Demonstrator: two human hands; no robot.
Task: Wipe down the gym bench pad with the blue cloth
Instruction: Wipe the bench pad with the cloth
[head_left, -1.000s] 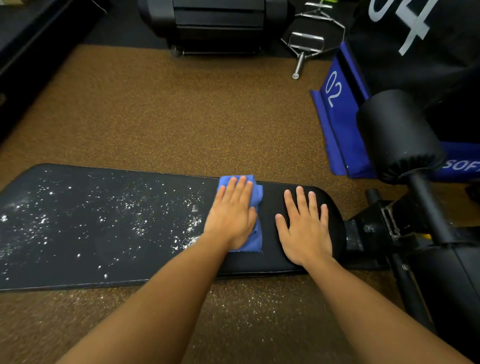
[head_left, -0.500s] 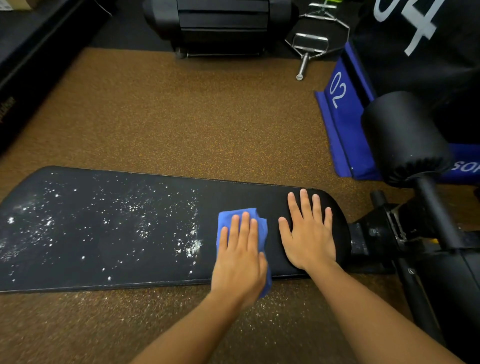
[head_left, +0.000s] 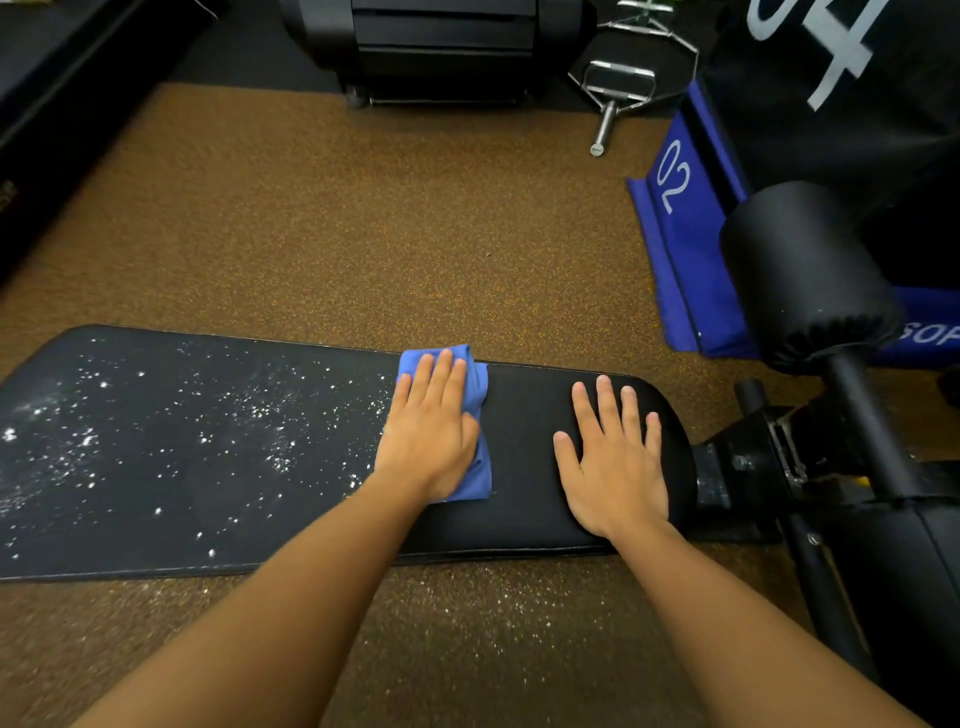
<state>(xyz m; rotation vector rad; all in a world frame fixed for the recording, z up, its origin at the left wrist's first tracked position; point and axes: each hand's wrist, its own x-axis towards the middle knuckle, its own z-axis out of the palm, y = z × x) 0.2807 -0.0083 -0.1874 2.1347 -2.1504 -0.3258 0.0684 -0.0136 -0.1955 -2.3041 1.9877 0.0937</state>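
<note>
The long black bench pad (head_left: 524, 499) lies across the view. White powder specks cover its left part, while the right part looks clean. My left hand (head_left: 431, 431) presses flat on the folded blue cloth (head_left: 475, 384), which reaches the pad's far edge at the border of the powder. My right hand (head_left: 613, 457) rests flat on the bare right end of the pad, fingers spread, holding nothing.
A black foam roller (head_left: 800, 270) on the bench frame (head_left: 810, 467) stands right of the pad. Blue and black soft boxes (head_left: 680, 234) sit at the back right, a metal cable handle (head_left: 613, 88) and black equipment (head_left: 441, 41) behind. White crumbs dot the brown floor (head_left: 467, 608) in front.
My left hand has pushed the cloth from the pad's near edge back up to its far edge and slightly left. My right hand has stayed put.
</note>
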